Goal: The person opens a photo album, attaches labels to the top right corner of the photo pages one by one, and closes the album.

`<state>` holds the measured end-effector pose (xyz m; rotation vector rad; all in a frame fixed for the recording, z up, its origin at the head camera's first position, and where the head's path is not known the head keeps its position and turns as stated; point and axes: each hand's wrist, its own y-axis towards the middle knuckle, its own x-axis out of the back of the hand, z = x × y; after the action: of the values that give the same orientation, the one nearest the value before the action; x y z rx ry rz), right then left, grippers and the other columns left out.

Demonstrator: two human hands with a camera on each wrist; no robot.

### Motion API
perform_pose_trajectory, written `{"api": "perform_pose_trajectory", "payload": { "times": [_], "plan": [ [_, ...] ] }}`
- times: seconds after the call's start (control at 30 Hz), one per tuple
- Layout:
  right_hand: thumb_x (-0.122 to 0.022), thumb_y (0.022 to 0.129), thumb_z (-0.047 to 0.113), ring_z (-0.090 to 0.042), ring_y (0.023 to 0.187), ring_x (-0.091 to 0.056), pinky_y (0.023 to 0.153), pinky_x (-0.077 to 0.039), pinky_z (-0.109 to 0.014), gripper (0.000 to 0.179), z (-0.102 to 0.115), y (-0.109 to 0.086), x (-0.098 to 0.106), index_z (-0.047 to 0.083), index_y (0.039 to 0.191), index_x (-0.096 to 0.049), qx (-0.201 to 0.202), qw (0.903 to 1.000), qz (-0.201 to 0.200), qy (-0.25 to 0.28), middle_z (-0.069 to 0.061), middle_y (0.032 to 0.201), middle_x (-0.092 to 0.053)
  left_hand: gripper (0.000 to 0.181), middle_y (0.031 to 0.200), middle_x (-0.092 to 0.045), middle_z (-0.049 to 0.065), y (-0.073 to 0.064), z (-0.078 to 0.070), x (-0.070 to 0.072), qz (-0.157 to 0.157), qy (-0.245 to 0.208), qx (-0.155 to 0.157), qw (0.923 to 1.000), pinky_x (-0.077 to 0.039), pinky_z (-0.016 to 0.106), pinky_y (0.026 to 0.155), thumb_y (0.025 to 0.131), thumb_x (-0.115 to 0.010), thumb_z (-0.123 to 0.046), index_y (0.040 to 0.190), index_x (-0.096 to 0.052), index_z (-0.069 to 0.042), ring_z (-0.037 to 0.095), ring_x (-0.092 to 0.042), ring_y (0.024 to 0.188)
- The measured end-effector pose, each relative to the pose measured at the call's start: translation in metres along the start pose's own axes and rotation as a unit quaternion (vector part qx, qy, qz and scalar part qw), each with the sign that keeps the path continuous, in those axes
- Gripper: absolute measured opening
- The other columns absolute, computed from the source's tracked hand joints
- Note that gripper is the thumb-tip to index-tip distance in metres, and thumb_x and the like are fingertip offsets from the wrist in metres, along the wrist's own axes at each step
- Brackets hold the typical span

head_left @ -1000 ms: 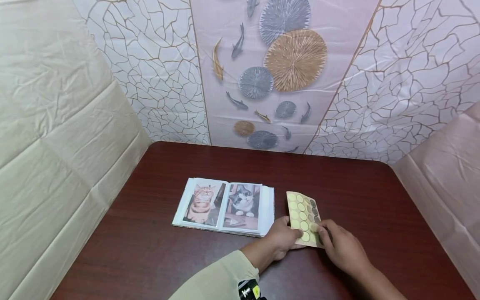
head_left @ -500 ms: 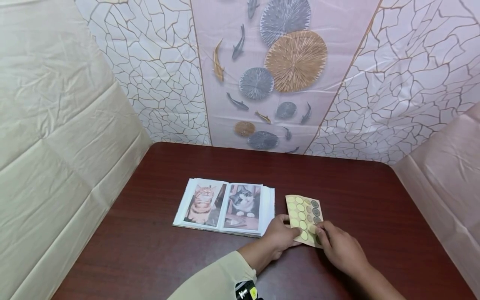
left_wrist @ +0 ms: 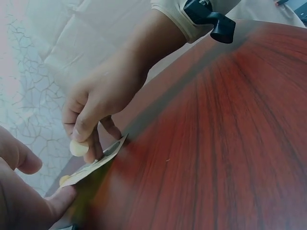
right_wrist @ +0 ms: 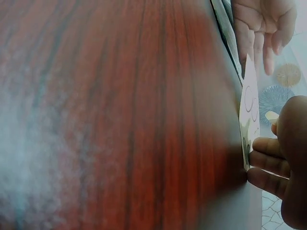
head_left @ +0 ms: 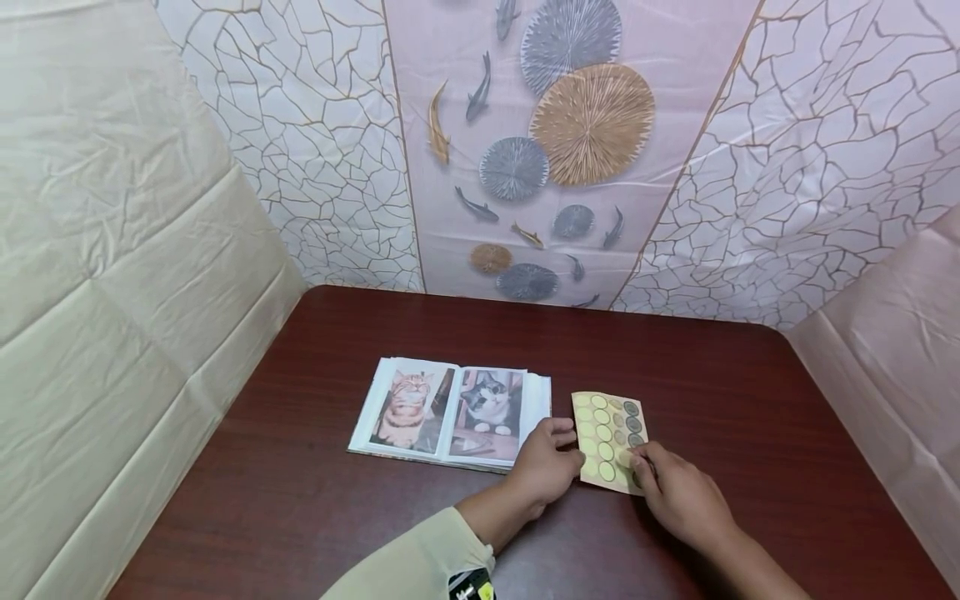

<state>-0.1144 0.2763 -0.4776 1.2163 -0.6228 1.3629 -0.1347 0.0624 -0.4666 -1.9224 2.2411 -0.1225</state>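
A sticker sheet (head_left: 604, 435) with rows of round yellow, gold and dark stickers lies on the table, right of an open photo album (head_left: 448, 412). Between thumb and forefinger my right hand (head_left: 684, 493) pinches a round yellow sticker (left_wrist: 78, 148), held just above the sheet. The other right fingers (right_wrist: 268, 163) rest at the sheet's right edge. My left hand (head_left: 546, 465) is at the sheet's left edge, its thumb (left_wrist: 61, 199) right at the paper and its fingers loosely extended, between album and sheet.
Two cat photos show on the album's pages. The dark reddish-brown table (head_left: 360, 517) reaches back to a patterned cloth wall (head_left: 337, 167), with pale cloth (head_left: 135, 300) along the left side and more at the right.
My left hand has let go of the sheet and drawn back left, its thumb sliding off the paper. The sheet has settled flatter. My right hand keeps pinching the sticker, almost still.
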Motion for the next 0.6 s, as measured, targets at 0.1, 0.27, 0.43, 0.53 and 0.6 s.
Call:
{"api": "perform_pose_trajectory", "payload": {
  "times": [0.1, 0.27, 0.43, 0.53, 0.6],
  "plan": [
    [-0.064, 0.101, 0.018, -0.015, 0.067, -0.055, 0.053, -0.044, -0.043, 0.007, 0.000, 0.000, 0.000, 0.015, 0.105, -0.068, -0.003, 1.0000, 0.002, -0.001, 0.001, 0.081, -0.065, 0.044, 0.127, -0.062, 0.019, -0.001, -0.001, 0.005, 0.002, 0.026, -0.018, 0.9995, -0.053, 0.034, 0.088, 0.086, -0.065, 0.004, 0.129, -0.057, 0.002, 0.024, -0.063, 0.107],
    [-0.065, 0.100, 0.019, -0.016, 0.068, -0.058, 0.053, -0.046, -0.045, 0.007, 0.001, 0.000, -0.001, 0.014, 0.104, -0.068, 0.000, 1.0000, 0.000, -0.004, -0.001, 0.083, -0.067, 0.035, 0.125, -0.064, 0.019, -0.003, -0.003, 0.012, 0.012, 0.055, -0.041, 0.9975, -0.052, 0.037, 0.091, 0.087, -0.065, 0.001, 0.122, -0.063, 0.000, 0.021, -0.063, 0.105],
    [-0.066, 0.100, 0.020, -0.016, 0.070, -0.060, 0.054, -0.048, -0.045, 0.006, 0.001, 0.000, -0.002, 0.015, 0.102, -0.069, 0.005, 0.9999, -0.007, -0.010, -0.001, 0.086, -0.068, 0.028, 0.120, -0.068, 0.012, -0.007, -0.011, 0.025, 0.046, 0.097, -0.068, 0.9919, -0.053, 0.033, 0.090, 0.093, -0.063, -0.005, 0.121, -0.064, -0.002, 0.015, -0.066, 0.104],
    [-0.066, 0.100, 0.021, -0.016, 0.073, -0.062, 0.055, -0.048, -0.045, 0.005, 0.001, -0.001, -0.002, 0.017, 0.102, -0.069, 0.005, 0.9999, -0.005, -0.013, 0.000, 0.089, -0.069, 0.025, 0.119, -0.070, 0.008, -0.012, -0.017, 0.035, 0.067, 0.157, -0.101, 0.9801, -0.053, 0.027, 0.086, 0.096, -0.062, -0.009, 0.121, -0.066, -0.006, 0.010, -0.068, 0.102],
    [-0.066, 0.100, 0.021, -0.016, 0.075, -0.062, 0.056, -0.048, -0.044, 0.004, 0.002, -0.001, -0.001, 0.018, 0.101, -0.069, 0.005, 0.9999, -0.002, -0.014, 0.000, 0.091, -0.070, 0.025, 0.118, -0.071, 0.007, -0.016, -0.021, 0.043, 0.075, 0.200, -0.131, 0.9682, -0.053, 0.024, 0.083, 0.096, -0.062, -0.010, 0.120, -0.066, -0.008, 0.008, -0.069, 0.099]
  ]
}}
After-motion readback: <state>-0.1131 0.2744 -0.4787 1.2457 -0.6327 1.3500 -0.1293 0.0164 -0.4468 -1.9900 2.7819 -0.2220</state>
